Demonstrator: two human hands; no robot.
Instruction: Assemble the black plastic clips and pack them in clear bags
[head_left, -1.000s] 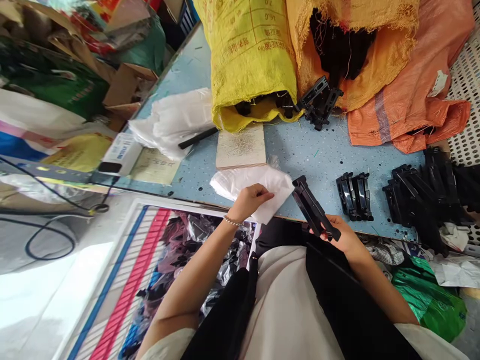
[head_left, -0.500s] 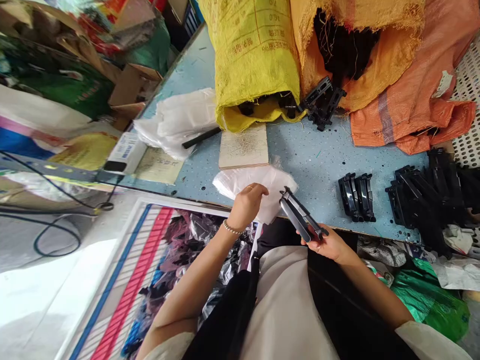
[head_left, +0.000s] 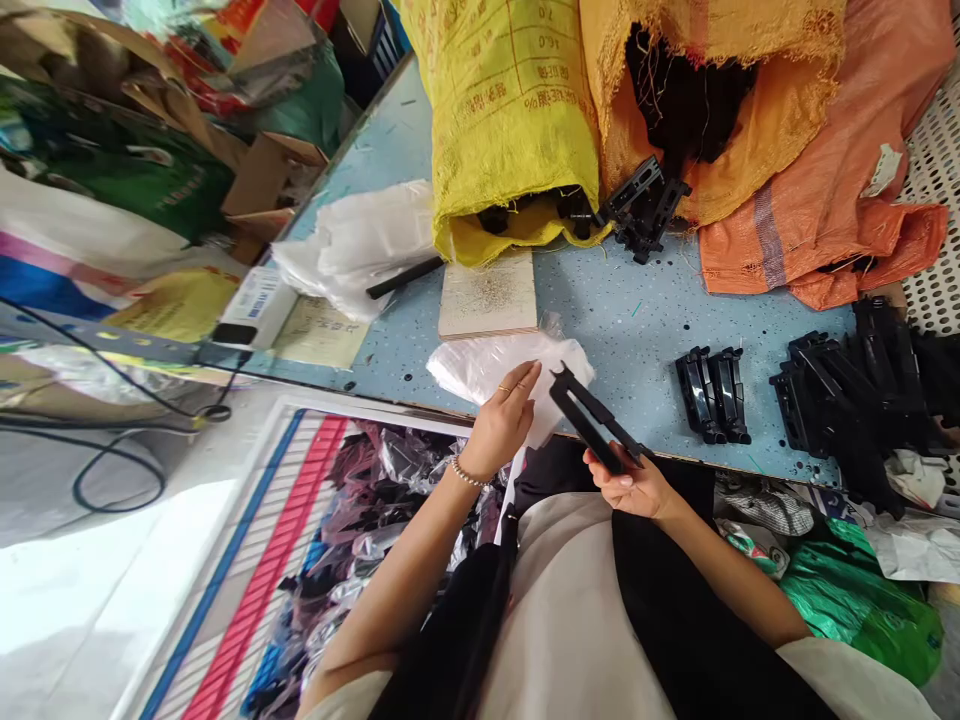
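Note:
My right hand (head_left: 634, 487) grips a long black plastic part (head_left: 589, 418) by its near end, at the table's front edge. The part's far end points up and left over a pile of clear plastic bags (head_left: 491, 360). My left hand (head_left: 504, 425) rests on the near edge of that pile, fingers stretched out and close together, just left of the part's tip. Whether it pinches a bag is not visible.
Two black parts (head_left: 711, 393) lie side by side right of my hands, with a larger heap (head_left: 847, 395) further right. Yellow (head_left: 510, 110) and orange (head_left: 787, 150) woven sacks fill the table's back. A small wooden board (head_left: 487, 293) lies beyond the bags. A striped sack of bagged parts (head_left: 360, 530) stands below the table.
My right hand has brought the black part leftwards and nearer, until its tip reaches the bag pile. My left hand has uncurled from the bags and now lies flatter.

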